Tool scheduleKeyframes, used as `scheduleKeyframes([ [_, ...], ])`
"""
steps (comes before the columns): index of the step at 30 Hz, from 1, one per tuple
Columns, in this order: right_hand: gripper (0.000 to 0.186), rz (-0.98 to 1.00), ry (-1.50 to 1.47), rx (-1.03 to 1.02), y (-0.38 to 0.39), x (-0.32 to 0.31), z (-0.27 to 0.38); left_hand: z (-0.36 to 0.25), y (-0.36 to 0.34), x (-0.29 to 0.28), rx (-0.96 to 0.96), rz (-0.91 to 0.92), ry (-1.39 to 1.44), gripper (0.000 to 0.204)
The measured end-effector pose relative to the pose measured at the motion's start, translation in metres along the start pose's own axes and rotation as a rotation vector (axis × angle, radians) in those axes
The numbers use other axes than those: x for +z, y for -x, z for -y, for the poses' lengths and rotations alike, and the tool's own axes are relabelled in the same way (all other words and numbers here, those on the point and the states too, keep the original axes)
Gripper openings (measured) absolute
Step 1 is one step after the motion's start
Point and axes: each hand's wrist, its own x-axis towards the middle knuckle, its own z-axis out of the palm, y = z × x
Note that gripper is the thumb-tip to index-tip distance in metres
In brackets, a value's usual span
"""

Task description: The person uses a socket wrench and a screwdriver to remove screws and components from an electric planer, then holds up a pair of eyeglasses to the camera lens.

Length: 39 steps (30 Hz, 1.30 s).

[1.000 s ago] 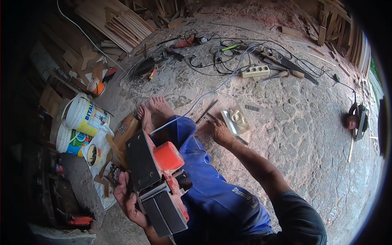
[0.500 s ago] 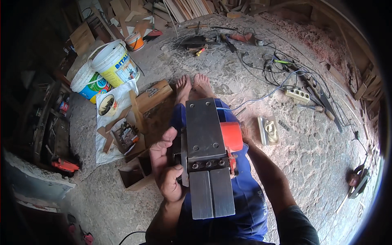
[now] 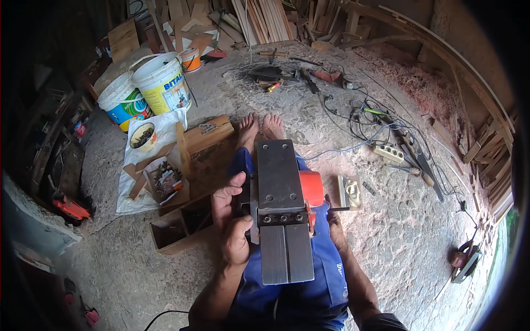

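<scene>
both hands are on an electric planer point(image 3: 284, 209) lying upside down on the person's lap, grey sole plate facing up, orange motor housing on its right side. left hand point(image 3: 233, 223) is closed around the left edge of the planer near the blade slot, thumb up on the sole and fingers curled against the side. right hand point(image 3: 333, 220) sits under and behind the right side of the tool, mostly hidden by it; it touches the body below the orange housing, but how far its fingers are closed cannot be told.

compared with half a second ago, the planer sits in much the same spot on the lap, sole up, with the left hand in the same grip. one second ago the tool was tilted off to the left in the left hand alone, while the right hand reached out to a small pale tray point(image 3: 350, 192) on the floor; that hand is now back at the tool, just beside the tray.

surroundings: bare feet point(image 3: 260, 127) beyond the planer's far end; open wooden box point(image 3: 179, 226) on the floor to the left; two plastic buckets point(image 3: 146, 88) further left; white power strip point(image 3: 387, 153) with tangled cables to the right.
</scene>
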Motion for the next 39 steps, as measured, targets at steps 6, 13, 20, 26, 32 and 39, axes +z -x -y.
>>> scheduleKeyframes([
  [6,0.047,-0.163,0.306,-0.181,0.030,0.013,0.070,-0.002,0.002,0.008,-0.053,-0.051,0.034,0.040],
  [13,0.041,0.005,0.026,-0.931,0.053,0.079,0.248,-0.001,0.008,0.007,-0.004,-0.038,-0.030,0.041],
  [20,0.048,0.851,-0.270,-1.014,0.037,0.162,0.361,-0.003,0.008,0.016,-0.062,-0.054,-0.035,0.042],
  [26,0.044,1.100,-0.289,-0.783,0.001,0.201,0.361,0.005,0.007,0.015,-0.042,-0.045,-0.071,0.041],
  [32,0.039,0.838,-0.296,-0.844,0.002,0.227,0.340,0.002,0.006,0.016,-0.048,-0.038,-0.069,0.040],
  [39,0.039,0.762,-0.392,-0.774,0.000,0.235,0.325,0.005,0.007,0.016,-0.039,-0.035,-0.071,0.040],
])
